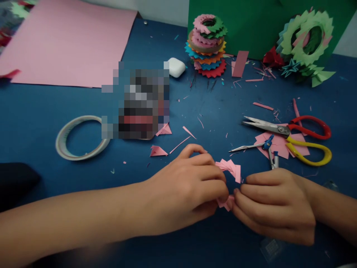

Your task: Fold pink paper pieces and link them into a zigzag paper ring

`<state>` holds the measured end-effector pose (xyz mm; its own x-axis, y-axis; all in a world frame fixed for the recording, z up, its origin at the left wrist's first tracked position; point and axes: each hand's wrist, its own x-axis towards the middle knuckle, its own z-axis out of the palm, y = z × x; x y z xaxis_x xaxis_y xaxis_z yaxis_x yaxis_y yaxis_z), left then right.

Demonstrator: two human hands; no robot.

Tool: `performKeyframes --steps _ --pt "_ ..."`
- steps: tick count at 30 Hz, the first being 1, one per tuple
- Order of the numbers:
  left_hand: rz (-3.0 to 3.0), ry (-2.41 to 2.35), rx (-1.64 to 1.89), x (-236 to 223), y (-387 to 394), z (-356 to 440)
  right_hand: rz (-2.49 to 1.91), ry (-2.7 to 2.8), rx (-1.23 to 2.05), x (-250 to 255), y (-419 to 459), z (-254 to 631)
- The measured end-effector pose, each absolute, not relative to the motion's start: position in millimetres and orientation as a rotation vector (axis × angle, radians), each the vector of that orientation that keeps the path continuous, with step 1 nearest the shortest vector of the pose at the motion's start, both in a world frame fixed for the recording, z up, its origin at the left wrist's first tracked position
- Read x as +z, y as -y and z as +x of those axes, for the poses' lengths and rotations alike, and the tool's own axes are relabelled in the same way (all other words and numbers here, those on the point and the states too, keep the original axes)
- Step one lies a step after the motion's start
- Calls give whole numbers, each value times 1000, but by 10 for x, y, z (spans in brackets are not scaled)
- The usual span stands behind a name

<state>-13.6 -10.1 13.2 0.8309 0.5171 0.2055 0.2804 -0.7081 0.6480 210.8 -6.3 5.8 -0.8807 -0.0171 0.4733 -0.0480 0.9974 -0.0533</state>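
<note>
A partly formed ring of folded pink paper pieces (pixel 228 166) is between my two hands, with a gap on its right side. My left hand (pixel 192 182) is closed around the ring's left part, and its fingers hide much of it. At the lower right end of the ring, my right hand (pixel 275 206) pinches the pink paper between thumb and fingers. Just beyond my right hand lie red-and-yellow-handled scissors (pixel 283 129) and a small metal compass-like tool (pixel 268 143), both over pink paper pieces (pixel 302 145).
A tape roll (pixel 60 143) lies left, near a blurred-out object (pixel 142 108). Behind are a pink sheet (pixel 69 41), a white earbud case (pixel 176 67), a stack of colourful paper rings (pixel 208 48) and green paper rings (pixel 326 26). Paper scraps (pixel 158 150) litter the blue table (pixel 134 163).
</note>
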Motion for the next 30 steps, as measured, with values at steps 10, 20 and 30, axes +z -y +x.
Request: performKeyframes --steps 10,20,30 --pt "2312 -611 522 151 87 -145 -87 2639 142 90 26 2077" --pt "2299 -632 480 195 69 -144 -69 2676 -98 134 131 2136" --pt "2341 -588 516 206 82 -170 -269 2590 590 132 39 2014"
